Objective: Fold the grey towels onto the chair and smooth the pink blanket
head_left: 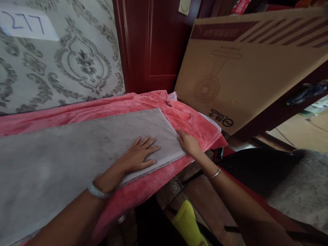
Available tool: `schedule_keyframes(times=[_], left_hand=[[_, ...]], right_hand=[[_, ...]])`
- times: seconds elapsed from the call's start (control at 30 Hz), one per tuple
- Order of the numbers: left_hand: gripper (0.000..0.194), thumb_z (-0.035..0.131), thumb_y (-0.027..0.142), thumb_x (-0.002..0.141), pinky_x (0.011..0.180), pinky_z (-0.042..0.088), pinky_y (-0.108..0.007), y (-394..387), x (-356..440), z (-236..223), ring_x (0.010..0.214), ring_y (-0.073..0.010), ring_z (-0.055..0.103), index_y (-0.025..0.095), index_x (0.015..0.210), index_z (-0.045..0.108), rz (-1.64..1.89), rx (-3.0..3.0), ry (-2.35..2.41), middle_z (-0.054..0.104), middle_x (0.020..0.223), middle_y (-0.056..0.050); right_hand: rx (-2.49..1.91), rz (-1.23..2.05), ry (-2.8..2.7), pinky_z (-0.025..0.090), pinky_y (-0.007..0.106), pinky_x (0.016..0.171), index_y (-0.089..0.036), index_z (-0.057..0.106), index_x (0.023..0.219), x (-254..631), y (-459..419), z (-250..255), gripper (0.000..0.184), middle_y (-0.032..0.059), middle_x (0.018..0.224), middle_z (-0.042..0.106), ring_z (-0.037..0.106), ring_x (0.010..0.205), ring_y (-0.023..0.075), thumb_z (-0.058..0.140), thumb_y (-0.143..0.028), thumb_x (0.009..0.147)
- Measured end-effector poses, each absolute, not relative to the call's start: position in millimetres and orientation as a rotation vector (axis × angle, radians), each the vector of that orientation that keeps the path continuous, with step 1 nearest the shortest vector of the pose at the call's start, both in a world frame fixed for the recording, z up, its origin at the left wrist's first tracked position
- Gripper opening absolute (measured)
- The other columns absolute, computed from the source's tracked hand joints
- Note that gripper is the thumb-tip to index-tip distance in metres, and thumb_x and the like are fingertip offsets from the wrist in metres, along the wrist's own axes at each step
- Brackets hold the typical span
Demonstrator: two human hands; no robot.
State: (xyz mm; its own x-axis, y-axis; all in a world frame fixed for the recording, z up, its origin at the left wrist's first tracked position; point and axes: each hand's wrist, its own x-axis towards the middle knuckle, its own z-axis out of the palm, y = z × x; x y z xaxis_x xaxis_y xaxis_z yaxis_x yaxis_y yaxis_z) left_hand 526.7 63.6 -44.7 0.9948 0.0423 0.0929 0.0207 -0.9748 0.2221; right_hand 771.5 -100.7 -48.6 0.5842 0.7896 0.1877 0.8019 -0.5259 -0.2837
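A long grey plush mat (84, 143) lies flat over a pink fleece blanket (191, 118), which shows around it at the back, right end and front. My left hand (140, 152) rests palm down on the mat with its fingers spread. At the mat's right edge, my right hand (188, 141) has its fingers curled over the border, closed on it. The fingertips of that hand are partly hidden. A thick bangle is on my left wrist and a thin one on my right.
Behind the blanket are a patterned wall (84, 65) and a dark red door (161, 41). A large cardboard box (243, 71) with a fan drawing stands at the right. Below are a yellow object (187, 222) and, to the right, a black seat with a grey furry cover (304, 188).
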Motion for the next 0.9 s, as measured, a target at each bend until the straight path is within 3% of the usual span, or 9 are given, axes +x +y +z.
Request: schedule_keyframes(times=[0.1,0.2,0.27,0.37,0.5,0.7,0.9], left_hand=[[0.062,0.051,0.062,0.095,0.123,0.013,-0.061,63.2,525.8,-45.4,0.153,-0.0351,0.026,0.039,0.152,0.044,0.189,2.903,0.04,0.03,0.167,-0.005],[0.062,0.052,0.063,0.095,0.123,0.013,-0.061,63.3,524.8,-47.3,0.153,-0.0347,0.025,0.039,0.152,0.045,0.206,2.898,0.032,0.031,0.166,-0.005],[0.063,0.052,0.063,0.094,0.123,0.014,-0.061,63.1,524.3,-48.0,0.153,-0.0349,0.025,0.038,0.152,0.046,0.203,2.893,0.03,0.032,0.166,-0.006],[0.062,0.053,0.063,0.094,0.123,0.015,-0.062,61.9,524.1,-46.9,0.153,-0.0356,0.026,0.037,0.15,0.047,0.199,2.888,0.029,0.034,0.165,-0.007],[0.062,0.056,0.061,0.093,0.122,0.016,-0.065,59.5,523.9,-42.9,0.152,-0.0374,0.026,0.036,0.149,0.05,0.169,2.889,0.046,0.034,0.165,-0.008],[0.073,0.058,0.063,0.091,0.123,0.014,-0.064,56.9,521.9,-42.0,0.153,-0.0369,0.024,0.03,0.154,0.043,0.139,2.864,0.097,0.031,0.165,-0.013],[0.072,0.061,0.059,0.09,0.122,0.015,-0.066,56.2,519.1,-44.7,0.154,-0.0382,0.022,0.031,0.154,0.043,0.128,2.848,0.085,0.026,0.166,-0.014]], right_hand=[[-2.38,-0.177,-1.421,0.048,0.043,0.101,-0.016,0.052,0.148,759.9,-89.7,-41.9,0.051,0.0179,0.138,0.06,0.059,0.122,0.0328,0.046,-0.027,0.099],[-2.209,-0.186,-1.697,0.031,0.048,0.119,-0.018,0.036,0.158,748.6,-75.6,-48.3,0.061,0.0136,0.159,0.04,0.035,0.147,0.0299,0.041,-0.039,0.102],[-2.217,-0.076,-1.827,0.024,0.051,0.122,-0.019,0.03,0.161,745.5,-69.9,-57.9,0.064,0.0112,0.164,0.031,0.025,0.152,0.028,0.038,-0.046,0.103],[-2.251,0.05,-1.874,0.025,0.054,0.122,-0.02,0.034,0.159,749.0,-66.0,-66.0,0.064,0.0113,0.164,0.029,0.025,0.152,0.0282,0.036,-0.051,0.104],[-2.231,0.005,-1.83,0.026,0.053,0.121,-0.02,0.045,0.153,754.0,-45.5,-50.7,0.056,0.0127,0.158,0.042,0.037,0.147,0.0277,0.033,-0.045,0.105],[-2.12,-0.09,-1.967,0.018,0.05,0.124,-0.023,0.03,0.161,751.3,15.0,-41.1,0.059,0.0084,0.167,0.023,0.017,0.155,0.0252,0.036,-0.042,0.105],[-2.201,0.052,-1.979,0.02,0.05,0.124,-0.019,0.03,0.161,766.4,32.2,-55.6,0.062,0.0106,0.167,0.022,0.018,0.154,0.0257,0.036,-0.047,0.106]])
